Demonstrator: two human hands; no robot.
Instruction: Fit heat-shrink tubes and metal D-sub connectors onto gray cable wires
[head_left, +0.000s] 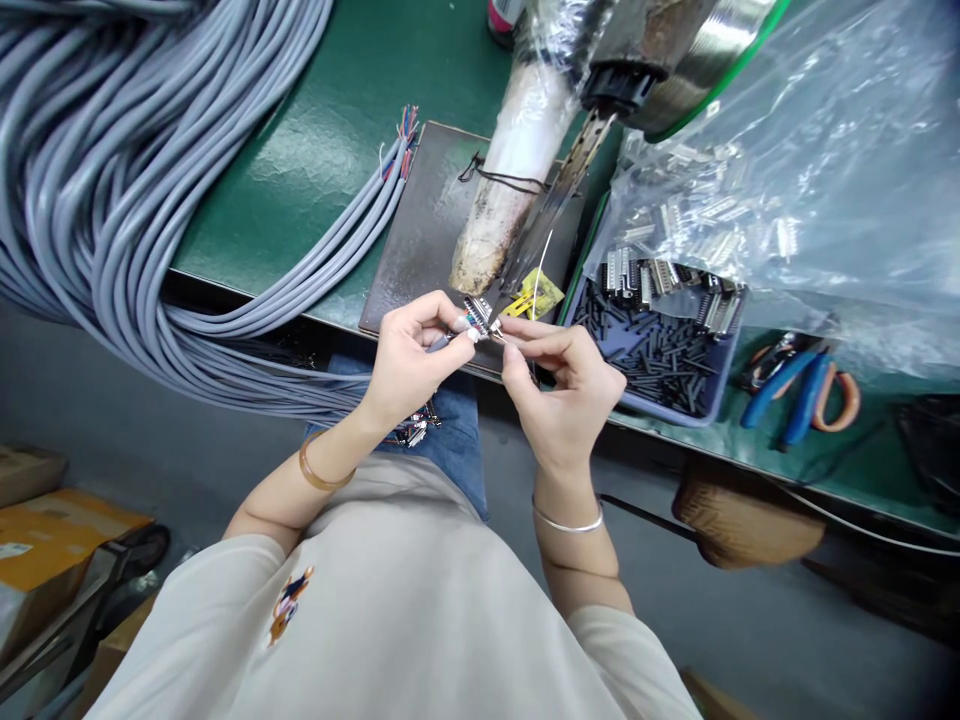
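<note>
Our left hand [412, 350] has its grip pinched narrow on a small connector [480, 309] with coloured wires [472, 324], at 6 o'clock from the wrapped tube [514, 145]. Our right hand [566, 385] has thumb and fingertips nearly together at the connector's 4 o'clock end; we cannot tell what they pinch. On our bench [247, 200], the parts tray [667, 412] sits toward 3 o'clock, grey cables [150, 170] toward 10.

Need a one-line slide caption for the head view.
Left hand holding a connector, right hand at its end, between grey cables and a tray of black pieces.
</note>
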